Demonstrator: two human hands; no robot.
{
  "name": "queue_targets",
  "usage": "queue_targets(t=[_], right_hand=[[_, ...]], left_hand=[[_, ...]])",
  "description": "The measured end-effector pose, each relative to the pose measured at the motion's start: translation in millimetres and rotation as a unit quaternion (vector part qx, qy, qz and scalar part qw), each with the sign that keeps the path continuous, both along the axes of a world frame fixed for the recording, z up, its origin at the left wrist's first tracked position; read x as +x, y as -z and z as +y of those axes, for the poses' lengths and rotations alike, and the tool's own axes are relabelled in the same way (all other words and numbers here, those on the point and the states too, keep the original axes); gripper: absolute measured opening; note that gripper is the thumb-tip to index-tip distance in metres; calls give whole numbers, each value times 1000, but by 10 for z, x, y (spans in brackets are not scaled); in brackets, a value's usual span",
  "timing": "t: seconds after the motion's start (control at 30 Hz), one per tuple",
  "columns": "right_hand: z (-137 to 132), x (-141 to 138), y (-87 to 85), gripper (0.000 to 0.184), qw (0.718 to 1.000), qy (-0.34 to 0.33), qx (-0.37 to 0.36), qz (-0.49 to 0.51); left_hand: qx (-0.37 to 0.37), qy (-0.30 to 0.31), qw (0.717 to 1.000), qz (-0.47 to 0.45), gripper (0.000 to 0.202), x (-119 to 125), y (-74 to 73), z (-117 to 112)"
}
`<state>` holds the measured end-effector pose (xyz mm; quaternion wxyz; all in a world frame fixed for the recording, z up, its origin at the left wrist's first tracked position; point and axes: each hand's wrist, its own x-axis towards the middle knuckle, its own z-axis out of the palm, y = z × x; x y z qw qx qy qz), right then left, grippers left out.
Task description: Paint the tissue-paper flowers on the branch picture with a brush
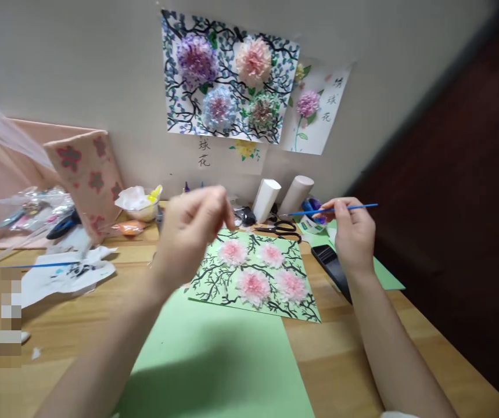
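My right hand (354,232) is closed on a thin blue paintbrush (340,209), held level above the table's back right. My left hand (190,235) is raised over the middle of the table, blurred, its fingertips pinched together; what they hold, if anything, I cannot make out. Between and below the hands lies a green sheet (253,276) painted with black branches and bearing several pink tissue flowers. A plain green sheet (214,366) lies in front of it, near me.
Black scissors (280,229) and two white rolls (266,199) stand at the back. A black flat case (331,264) lies under my right wrist. A stained white paper (64,276), plastic bags (31,212) and a pink flowered board (88,177) fill the left. Flower pictures (227,78) hang on the wall.
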<state>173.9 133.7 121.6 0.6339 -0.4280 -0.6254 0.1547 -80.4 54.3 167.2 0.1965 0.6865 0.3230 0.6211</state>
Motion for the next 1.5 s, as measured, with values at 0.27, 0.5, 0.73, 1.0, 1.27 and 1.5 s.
queue_targets(t=[0.27,0.5,0.73,1.0,1.27,1.5], right_hand=[[456,414,145,33,985,-56,-144,-78],[647,414,448,35,977,-10,-173,-125],[710,447,561,31,972,4,-199,-128],[632,259,548,30,968,-86,-209,-105],[241,-155,451,29,946,-153,-159,-237],[88,-222,345,33,939,-118,-113,-304]], left_hand=[[110,88,908,395,31,1115,1398,-62],[169,74,914,362,31,1124,1743,-40],[178,97,924,326,30,1109,1696,-24],[185,117,922,319,29,1126,1747,-38],[191,114,924,312,31,1140,1761,-32],[201,115,922,309,31,1144,1798,-24]])
